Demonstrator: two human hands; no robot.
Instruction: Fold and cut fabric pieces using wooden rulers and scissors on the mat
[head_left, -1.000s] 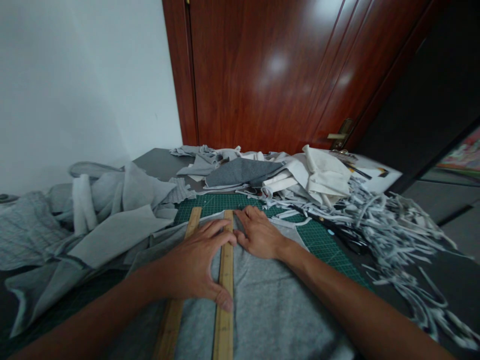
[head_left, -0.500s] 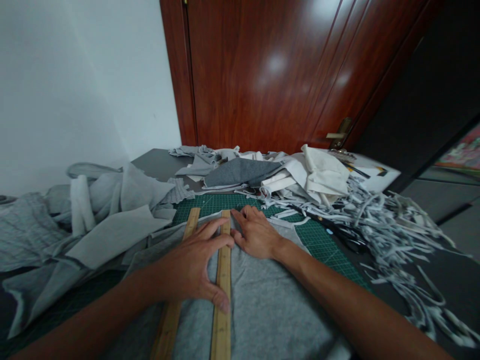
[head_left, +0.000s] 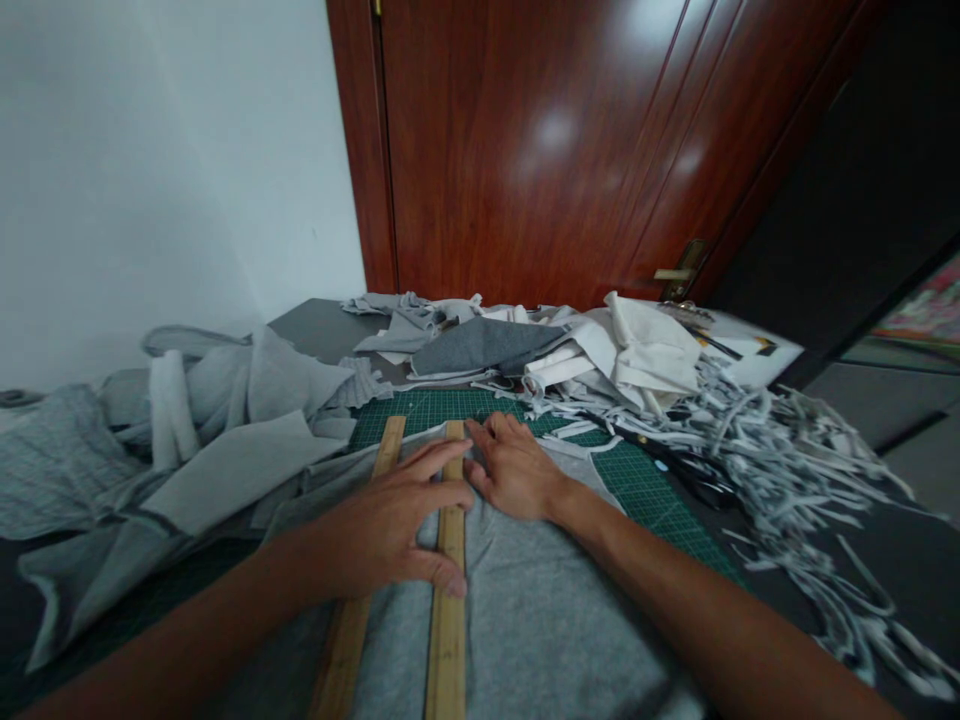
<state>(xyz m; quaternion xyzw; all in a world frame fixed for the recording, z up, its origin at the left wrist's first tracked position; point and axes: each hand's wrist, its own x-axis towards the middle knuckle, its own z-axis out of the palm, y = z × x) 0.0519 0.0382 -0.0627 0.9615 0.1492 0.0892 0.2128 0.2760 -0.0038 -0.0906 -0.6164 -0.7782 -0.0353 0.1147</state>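
Grey fabric (head_left: 547,610) lies over a green cutting mat (head_left: 645,490). Two wooden rulers rest on it lengthwise: a right ruler (head_left: 448,640) and a left ruler (head_left: 345,640). My left hand (head_left: 397,520) spans both, its fingers spread, with fingertips and thumb on the right ruler. My right hand (head_left: 514,465) lies on the fabric beside that ruler's far end, fingers bent, index fingertip and thumb close to its right edge. Whether it pinches any cloth is hard to make out.
Grey fabric pieces (head_left: 232,470) are heaped at the left. Folded cloth (head_left: 487,345) lies at the back. Black-handled scissors (head_left: 697,475) and a tangle of cut strips (head_left: 795,490) are at the right. Behind stands a wooden door (head_left: 525,150).
The view has shifted slightly. My left hand's fingers lie a little flatter across the right ruler; my right hand stays in the same place.
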